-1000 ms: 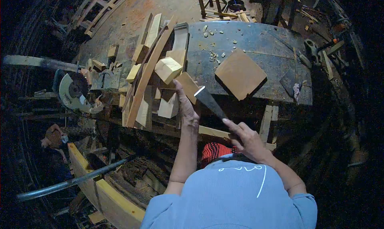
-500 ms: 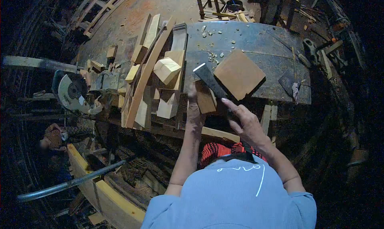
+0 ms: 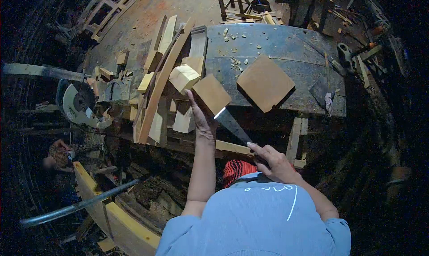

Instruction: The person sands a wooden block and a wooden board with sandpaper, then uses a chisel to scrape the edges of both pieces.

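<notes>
My left hand grips a squarish brown wood block, thumb up along its left side. A wide chisel with a dark flat blade and a bright edge is in my right hand, the index finger stretched along the blade. The bright edge meets the block's lower right corner, or lies very near it. The chisel's handle is hidden in my hand. To the right, a larger brown square board lies on the worn metal-topped bench. Left of the held block sits a pale wood block.
Long wood strips and offcuts lie on the bench's left part. A circular saw blade stands farther left. Wood chips are scattered on the bench. A metal pipe and a thick beam are at lower left, near another person.
The held block has turned its broad face up and moved left and up. My right hand has drawn the chisel down and back, its edge now at the block's lower corner.
</notes>
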### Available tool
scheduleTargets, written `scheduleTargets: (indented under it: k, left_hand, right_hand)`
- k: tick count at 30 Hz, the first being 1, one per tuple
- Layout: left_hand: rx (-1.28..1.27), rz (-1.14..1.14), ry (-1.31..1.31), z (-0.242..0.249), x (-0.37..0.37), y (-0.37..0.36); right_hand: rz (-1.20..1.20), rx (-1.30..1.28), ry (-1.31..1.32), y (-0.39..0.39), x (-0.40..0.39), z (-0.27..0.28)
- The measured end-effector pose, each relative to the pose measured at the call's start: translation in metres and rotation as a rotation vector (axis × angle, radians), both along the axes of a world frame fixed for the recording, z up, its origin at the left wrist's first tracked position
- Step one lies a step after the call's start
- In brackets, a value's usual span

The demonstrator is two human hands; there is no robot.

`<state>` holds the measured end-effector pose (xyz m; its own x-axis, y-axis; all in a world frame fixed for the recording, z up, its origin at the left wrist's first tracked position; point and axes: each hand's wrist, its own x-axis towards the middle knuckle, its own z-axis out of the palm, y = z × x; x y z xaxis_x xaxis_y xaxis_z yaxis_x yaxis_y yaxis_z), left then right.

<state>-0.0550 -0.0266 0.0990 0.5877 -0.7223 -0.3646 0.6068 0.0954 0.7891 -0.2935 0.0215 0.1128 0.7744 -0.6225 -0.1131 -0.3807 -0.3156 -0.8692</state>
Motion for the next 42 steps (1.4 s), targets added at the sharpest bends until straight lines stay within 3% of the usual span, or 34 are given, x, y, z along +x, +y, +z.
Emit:
scheduleTargets:
  k: [5,12,15,17,20,24,26,27,30,32,36,38,39,42]
  left_hand:
    - [-0.089,-0.09,0.114,-0.032,0.008,0.003]
    - [0.01,0.008,-0.111,0.015,-0.006,0.004]
    - [0.029,0.047,-0.067,0.011,-0.008,0.006]
    - [-0.107,-0.148,0.084,-0.01,0.011,0.01]
    - [-0.173,-0.15,0.051,-0.017,0.019,0.01]
    - [-0.109,-0.081,0.001,0.002,0.007,0.011]
    - [-0.048,-0.132,-0.021,0.003,-0.005,0.016]
    - [-0.048,-0.176,0.141,-0.006,-0.004,0.016]
    - [0.029,-0.098,0.18,-0.018,-0.003,0.017]
    - [-0.025,-0.078,0.184,-0.02,0.004,0.012]
    - [-0.088,-0.085,-0.01,-0.007,0.002,0.015]
    - [-0.056,-0.156,0.04,-0.026,-0.002,0.019]
    - [-0.086,-0.296,-0.01,-0.006,-0.016,0.021]
    - [0.012,-0.332,0.002,-0.006,-0.029,0.028]
  right_hand:
    - [0.001,0.029,0.055,-0.009,0.008,0.003]
    - [0.008,0.015,0.046,-0.004,0.01,0.0]
    - [-0.022,0.025,-0.005,-0.009,0.016,0.003]
    - [0.001,0.017,-0.008,-0.011,0.017,0.003]
    - [0.003,-0.011,-0.043,-0.005,0.017,-0.001]
    - [-0.025,0.043,-0.06,-0.007,0.022,-0.002]
    - [-0.039,-0.073,-0.059,-0.015,0.028,-0.002]
    - [-0.04,-0.072,-0.059,-0.018,0.03,-0.001]
    - [-0.038,-0.099,-0.052,-0.021,0.033,0.003]
    - [-0.013,0.019,-0.118,-0.013,0.025,-0.001]
    - [-0.007,0.011,-0.034,-0.011,0.023,-0.003]
    - [-0.032,-0.002,-0.061,-0.023,0.031,-0.002]
    - [-0.073,-0.016,-0.072,-0.031,0.035,0.001]
    - [-0.154,-0.03,-0.136,-0.048,0.04,0.0]
